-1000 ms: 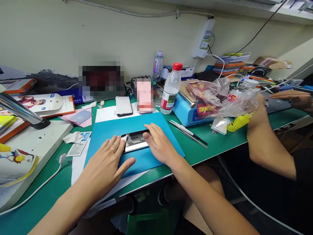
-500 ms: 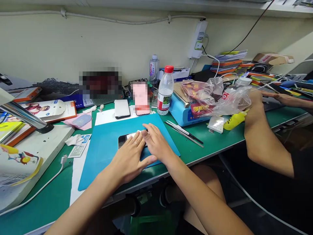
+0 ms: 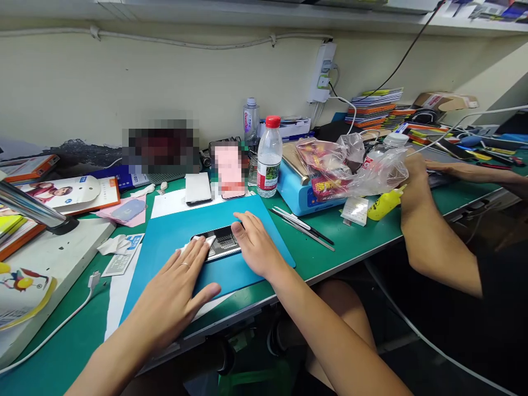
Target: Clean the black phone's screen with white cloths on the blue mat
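Observation:
A smartphone [image 3: 223,243] with a dark, shiny face lies on the blue mat [image 3: 160,236]. My left hand [image 3: 181,286] presses a crumpled white wipe [image 3: 209,240] against the phone's left end, fingers stretched out close together and the thumb spread away. Around the phone's right end is my right hand [image 3: 259,247], its thumb and fingers at the edges; the palm hides that end. Behind the mat lie a white-faced phone [image 3: 198,188] and a pink-screened phone [image 3: 231,170], partly blurred out.
Right of the mat lie tweezers and thin tools [image 3: 303,225], a red-capped bottle [image 3: 270,157] and a blue device [image 3: 295,190] under a plastic bag [image 3: 350,165]. A co-worker's arm [image 3: 429,225] rests at the right. A white cable [image 3: 94,279] and opened sachets [image 3: 124,253] lie at left.
My left hand has slid left along the phone with the wipe, uncovering the middle of its face. The right hand stays at the right end. The view has shifted slightly.

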Demonstrator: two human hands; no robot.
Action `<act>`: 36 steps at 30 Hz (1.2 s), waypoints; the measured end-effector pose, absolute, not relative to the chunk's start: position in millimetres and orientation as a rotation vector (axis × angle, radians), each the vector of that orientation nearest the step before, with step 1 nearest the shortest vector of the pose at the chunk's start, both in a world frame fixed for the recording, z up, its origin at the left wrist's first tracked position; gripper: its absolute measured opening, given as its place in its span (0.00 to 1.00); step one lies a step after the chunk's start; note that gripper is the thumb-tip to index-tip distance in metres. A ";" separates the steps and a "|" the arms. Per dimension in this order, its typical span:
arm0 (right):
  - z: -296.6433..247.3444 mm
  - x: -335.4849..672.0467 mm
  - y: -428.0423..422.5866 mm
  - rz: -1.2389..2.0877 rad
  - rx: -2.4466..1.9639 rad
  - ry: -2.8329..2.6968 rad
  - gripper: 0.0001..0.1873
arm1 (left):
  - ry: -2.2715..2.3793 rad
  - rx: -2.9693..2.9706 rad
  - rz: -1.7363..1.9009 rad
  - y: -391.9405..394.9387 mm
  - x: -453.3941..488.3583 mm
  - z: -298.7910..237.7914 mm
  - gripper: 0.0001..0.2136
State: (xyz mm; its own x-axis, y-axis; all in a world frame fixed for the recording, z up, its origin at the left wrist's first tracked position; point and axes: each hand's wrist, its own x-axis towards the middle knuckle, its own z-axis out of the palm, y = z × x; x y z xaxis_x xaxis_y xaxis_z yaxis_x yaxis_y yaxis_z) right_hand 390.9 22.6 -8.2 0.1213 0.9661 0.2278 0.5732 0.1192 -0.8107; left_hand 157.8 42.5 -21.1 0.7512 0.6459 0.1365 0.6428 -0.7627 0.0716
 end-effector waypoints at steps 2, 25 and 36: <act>-7.2 391.1 22.1 0.599 -1.557 -1.552 0.41 | 1.150 2.900 0.234 43.3 146.0 -25.6 0.34; -5.0 392.8 29.6 0.614 -1.457 -1.450 0.53 | 1.039 2.716 0.263 14.4 216.7 8.0 0.44; -14.1 396.0 34.1 0.638 -1.453 -1.286 0.50 | 1.087 2.658 0.227 47.6 221.7 11.2 0.46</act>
